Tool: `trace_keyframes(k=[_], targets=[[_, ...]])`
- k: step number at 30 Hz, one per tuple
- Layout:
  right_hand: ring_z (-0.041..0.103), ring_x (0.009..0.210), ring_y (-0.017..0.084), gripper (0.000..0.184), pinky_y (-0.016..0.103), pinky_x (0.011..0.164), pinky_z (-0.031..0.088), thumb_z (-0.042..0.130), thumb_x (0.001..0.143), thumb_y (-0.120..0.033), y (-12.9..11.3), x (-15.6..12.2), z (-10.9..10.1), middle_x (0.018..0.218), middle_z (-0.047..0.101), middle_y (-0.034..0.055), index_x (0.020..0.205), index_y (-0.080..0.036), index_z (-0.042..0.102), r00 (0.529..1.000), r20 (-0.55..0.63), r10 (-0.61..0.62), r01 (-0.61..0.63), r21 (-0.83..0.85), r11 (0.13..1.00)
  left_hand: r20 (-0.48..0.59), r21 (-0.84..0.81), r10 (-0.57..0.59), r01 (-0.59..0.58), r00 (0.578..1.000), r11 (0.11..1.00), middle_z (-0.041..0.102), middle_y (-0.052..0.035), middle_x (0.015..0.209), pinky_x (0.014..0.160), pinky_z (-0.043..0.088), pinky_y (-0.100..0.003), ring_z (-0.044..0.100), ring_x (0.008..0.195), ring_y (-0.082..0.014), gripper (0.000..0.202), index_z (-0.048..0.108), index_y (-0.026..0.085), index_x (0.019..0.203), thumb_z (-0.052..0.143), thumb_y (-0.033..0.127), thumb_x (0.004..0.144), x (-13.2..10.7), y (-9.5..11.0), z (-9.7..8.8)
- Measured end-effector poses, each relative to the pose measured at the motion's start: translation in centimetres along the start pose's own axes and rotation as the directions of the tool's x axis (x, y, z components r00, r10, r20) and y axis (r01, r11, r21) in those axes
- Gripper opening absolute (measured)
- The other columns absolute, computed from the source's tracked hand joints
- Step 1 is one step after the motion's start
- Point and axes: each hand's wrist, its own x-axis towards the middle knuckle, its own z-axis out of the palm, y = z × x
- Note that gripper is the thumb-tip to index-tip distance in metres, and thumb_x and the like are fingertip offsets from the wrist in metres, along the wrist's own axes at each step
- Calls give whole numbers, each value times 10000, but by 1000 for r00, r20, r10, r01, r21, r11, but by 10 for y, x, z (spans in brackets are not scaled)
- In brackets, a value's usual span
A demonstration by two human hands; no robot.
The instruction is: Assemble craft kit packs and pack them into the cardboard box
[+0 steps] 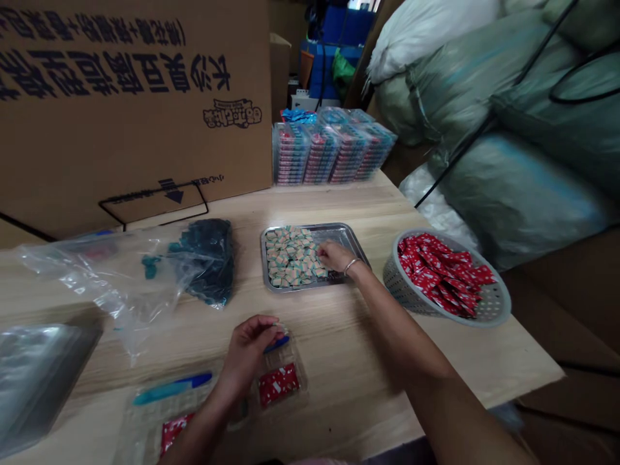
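My left hand [254,342] is pinched over a clear plastic blister tray [301,368], with a small pale bit just showing at the fingertips. A red printed sachet [279,383] and a blue item [277,343] lie in that tray. My right hand [334,256], a bracelet on its wrist, reaches into a metal tray [346,231]. Its fingers are closed at the edge of a pile of small beige-and-green pieces [293,255]; what they pinch is hidden. Under my left forearm, a second blister tray [130,413] carries a blue-and-teal stick-shaped item [172,387] and a red sachet [174,429].
Right of the metal tray stands a grey basket [498,300] of red sachets [440,271]. A clear bag of dark teal items [208,258] lies left. Stacked filled packs [334,152] and a large carton [135,116] stand behind. Clear plastic trays [39,381] sit at far left.
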Motion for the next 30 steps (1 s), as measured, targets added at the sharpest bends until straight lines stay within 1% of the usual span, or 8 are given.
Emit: trace_keyframes(k=[5,12,17,20,24,26,28,30], targets=[[515,639,119,133,214,641,413,555,687,-34,-2,-9,0,686,586,-5,709,-160,590,998,-62,28,-25,47,999,7,-13,-3,3,1000,1000,698,-15,629,603,493,-214,645,586,-128,328,683,158,667,830,341,438,0,-6,-4],[566,542,117,166,217,533,473,490,795,-154,1,2,6,652,635,18,892,-109,616,936,-213,282,-247,177,953,3,13,27,-27,1000,1000,696,-15,651,601,498,-214,647,597,-129,312,687,159,702,820,341,486,2,-9,-9],[590,561,139,63,210,536,446,587,717,-153,-10,13,20,589,635,16,705,-144,648,903,-228,364,-355,82,931,-5,14,54,-54,999,998,698,-26,663,610,517,-249,648,593,-147,309,688,156,707,818,341,496,2,-9,-10],[603,645,170,103,238,599,441,592,714,-132,-17,14,17,651,651,57,616,-147,618,906,-220,362,-374,-16,927,-55,-10,78,-79,995,997,694,-13,648,618,513,-241,635,589,-132,298,688,159,672,823,329,468,-1,-7,-12],[598,798,201,99,270,706,433,539,746,-86,-33,-4,6,831,659,109,701,-138,610,926,-227,302,-329,-94,940,-99,-2,133,-134,986,991,693,-6,637,625,493,-218,618,611,-116,274,700,165,658,822,298,452,-11,-3,-21],[586,777,190,76,273,710,432,529,764,-114,-54,-29,7,819,646,88,767,-144,600,953,-217,212,-224,-33,974,-115,-17,128,-130,985,991,692,-12,627,612,490,-227,616,602,-123,282,704,165,671,822,303,455,-20,-3,-28],[570,700,165,58,260,663,439,552,774,-197,-83,-64,18,753,627,44,795,-157,588,995,-90,33,-15,191,981,-147,-30,121,-127,982,991,683,-10,603,586,483,-229,602,567,-120,288,703,164,671,823,313,455,-30,-5,-34],[558,651,146,138,239,601,441,587,767,-306,-115,-103,38,714,616,12,797,-171,593,967,142,-210,115,492,863,-171,-30,120,-127,978,991,673,-5,587,568,476,-230,585,539,-113,288,701,162,666,823,322,460,-42,-9,-39]])
